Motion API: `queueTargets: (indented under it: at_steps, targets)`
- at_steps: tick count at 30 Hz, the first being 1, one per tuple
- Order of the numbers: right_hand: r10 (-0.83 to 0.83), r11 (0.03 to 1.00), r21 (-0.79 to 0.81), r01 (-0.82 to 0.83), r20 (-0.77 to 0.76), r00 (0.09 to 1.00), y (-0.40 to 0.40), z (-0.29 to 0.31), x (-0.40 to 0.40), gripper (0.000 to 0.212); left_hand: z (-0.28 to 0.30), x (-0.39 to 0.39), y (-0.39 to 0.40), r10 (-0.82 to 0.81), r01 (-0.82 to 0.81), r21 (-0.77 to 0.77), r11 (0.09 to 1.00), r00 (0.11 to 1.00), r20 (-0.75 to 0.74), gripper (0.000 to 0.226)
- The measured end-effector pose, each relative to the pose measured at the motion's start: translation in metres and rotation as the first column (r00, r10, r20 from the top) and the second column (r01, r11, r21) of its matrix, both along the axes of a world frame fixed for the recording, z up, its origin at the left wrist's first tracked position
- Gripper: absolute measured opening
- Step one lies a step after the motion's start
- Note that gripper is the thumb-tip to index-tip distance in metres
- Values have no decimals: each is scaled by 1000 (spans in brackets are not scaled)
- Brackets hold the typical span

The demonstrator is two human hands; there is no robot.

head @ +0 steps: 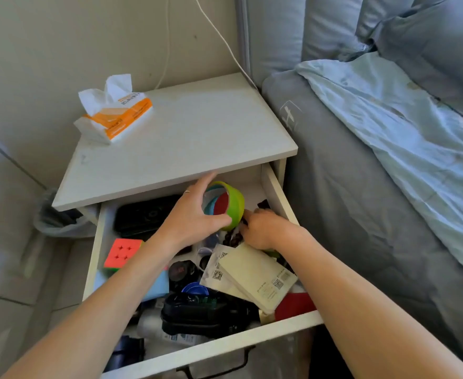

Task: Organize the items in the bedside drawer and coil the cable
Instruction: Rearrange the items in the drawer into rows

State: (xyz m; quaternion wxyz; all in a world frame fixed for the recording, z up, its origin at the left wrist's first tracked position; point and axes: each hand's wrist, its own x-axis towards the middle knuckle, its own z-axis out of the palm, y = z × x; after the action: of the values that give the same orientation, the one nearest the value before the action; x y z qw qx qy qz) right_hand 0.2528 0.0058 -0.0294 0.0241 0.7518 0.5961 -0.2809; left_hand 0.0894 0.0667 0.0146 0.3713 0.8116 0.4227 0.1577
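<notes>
— Forearms fill the foreground, both reaching into the open drawer. What is held?

— A stack of nested coloured rings, green outermost, is gripped by the left hand, thumb under the rim and fingers curled over the top, near the drawer's back. The right hand is curled low beside it, fingertips down among dark beads; whether anything is actually pinched cannot be told.

— And round them?

— Cream packets with QR codes are lying askew just in front of the right hand. A puzzle cube sits at the left, a black case behind it, another black pouch against the front wall, with small dark items heaped between.

— The cable?

— A white cable is seen hanging along the wall behind the nightstand, uncoiled. A tissue pack rests on top.

— Progress?

— Little is judged done: the contents are jumbled, nothing is grouped, and coiling has not been started.
</notes>
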Motion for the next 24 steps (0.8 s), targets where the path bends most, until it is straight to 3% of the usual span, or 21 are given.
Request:
queueTargets:
  at_steps: [4,11,16,20,24]
  targets:
    - [66,981,-181,-65,1,998,-7,12,-4,46,-11,28,15,-127,129,37,991,990,-56,85]
    - [90,974,-209,-89,-7,996,-22,20,-6,28,-36,72,38,-240,255,37,966,943,-232,93]
    - [90,976,-200,-85,17,996,-21,18,-8,17,-40,87,44,-164,337,226,914,816,-554,84]
    - [68,973,-221,-61,24,997,-19,19,-8,25,-38,93,45,-125,361,282,889,784,-608,80]
    - [5,990,-138,-2,24,1000,-17,15,-6,14,-46,93,41,-63,422,392,817,742,-667,77]
